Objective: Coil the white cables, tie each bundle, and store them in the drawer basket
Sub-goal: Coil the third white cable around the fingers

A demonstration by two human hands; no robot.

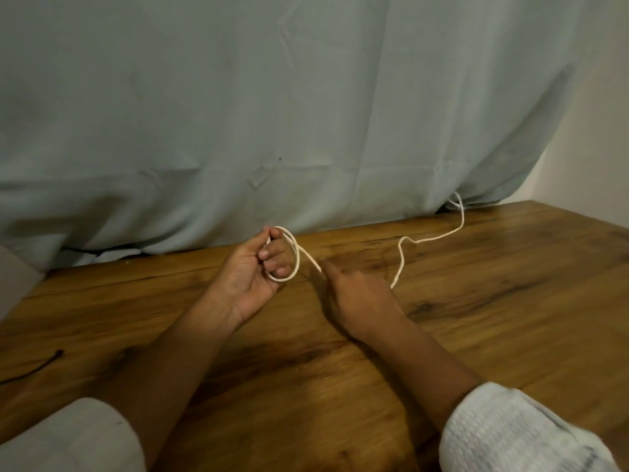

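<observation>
1. The left hand (pixel 252 270) is raised just above the table (pixel 476 318), palm toward me. Its thumb and curled fingers pinch the white cable (pixel 309 257), which loops around those fingers.
2. From the loop, a short taut run of cable crosses to the right hand (pixel 360 294), just beside the left. Its curled fingers grip the cable at the fingertips.
3. Beyond the right hand I see the slack cable lying on the table. It bends away to the far right and ends under the pale sheet (pixel 306 114).

Dim warm light, soft blur.
</observation>
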